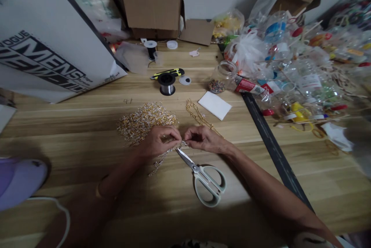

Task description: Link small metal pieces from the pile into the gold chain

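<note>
My left hand (162, 139) and my right hand (204, 139) meet at the middle of the wooden table, thumbs and forefingers pinched on a small silvery piece (183, 143) between them. A thin beaded chain (159, 163) trails below my left fingers onto the wood. Behind my left hand lies a heap of small gold and clear pieces (146, 120). A gold chain (198, 115) runs from behind toward my right wrist. Scissors (209, 184) with pale handles rest just below my hands, blades partly apart and tips near my fingers.
Behind are a wire spool (166, 84), a yellow-black cutter (174, 72), a white pad (215, 105) and a bead jar (222, 77). Plastic bottles (307, 81) pile up at the right. A large printed box (52, 47) stands left; a white cable (65, 211) lies front left.
</note>
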A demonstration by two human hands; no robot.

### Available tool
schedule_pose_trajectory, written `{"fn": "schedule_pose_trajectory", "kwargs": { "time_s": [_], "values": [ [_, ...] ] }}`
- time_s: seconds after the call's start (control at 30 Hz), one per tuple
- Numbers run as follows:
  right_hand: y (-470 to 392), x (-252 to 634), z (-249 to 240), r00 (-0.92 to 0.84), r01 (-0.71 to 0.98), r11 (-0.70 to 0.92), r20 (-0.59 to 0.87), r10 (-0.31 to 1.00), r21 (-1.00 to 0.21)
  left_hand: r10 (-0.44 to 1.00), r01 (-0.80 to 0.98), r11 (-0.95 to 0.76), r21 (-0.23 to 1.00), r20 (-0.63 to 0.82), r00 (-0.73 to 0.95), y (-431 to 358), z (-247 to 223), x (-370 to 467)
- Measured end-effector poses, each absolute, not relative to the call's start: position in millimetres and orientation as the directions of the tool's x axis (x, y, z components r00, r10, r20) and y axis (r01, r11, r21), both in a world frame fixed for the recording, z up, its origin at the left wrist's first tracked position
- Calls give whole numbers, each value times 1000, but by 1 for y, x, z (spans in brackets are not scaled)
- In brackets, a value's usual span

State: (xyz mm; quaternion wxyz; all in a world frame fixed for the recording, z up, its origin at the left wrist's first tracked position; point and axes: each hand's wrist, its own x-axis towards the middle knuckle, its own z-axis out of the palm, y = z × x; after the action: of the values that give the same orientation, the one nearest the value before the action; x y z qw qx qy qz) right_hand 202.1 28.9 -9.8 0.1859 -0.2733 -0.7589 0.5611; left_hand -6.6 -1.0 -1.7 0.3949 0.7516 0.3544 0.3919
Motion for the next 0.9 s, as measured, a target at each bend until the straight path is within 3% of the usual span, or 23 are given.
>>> {"fn": "schedule_pose_trajectory", "kwargs": {
  "time_s": [0.23,0.57,0.73,0.9],
  "values": [
    [28,201,-10,-773,219,207,-41,633,-953,915,388,-274,880,113,388,-2,-2,-7],
    [28,200,-10,-750,217,187,-41,660,-958,914,403,-10,915,-155,375,-5,0,-2],
    [27,198,-10,-707,182,116,-48,706,-976,919,443,-66,894,-119,377,-5,0,-1],
    [29,198,-12,-635,45,2,-27,772,-999,936,450,-125,884,-45,349,-5,-2,-1]
  ]
}}
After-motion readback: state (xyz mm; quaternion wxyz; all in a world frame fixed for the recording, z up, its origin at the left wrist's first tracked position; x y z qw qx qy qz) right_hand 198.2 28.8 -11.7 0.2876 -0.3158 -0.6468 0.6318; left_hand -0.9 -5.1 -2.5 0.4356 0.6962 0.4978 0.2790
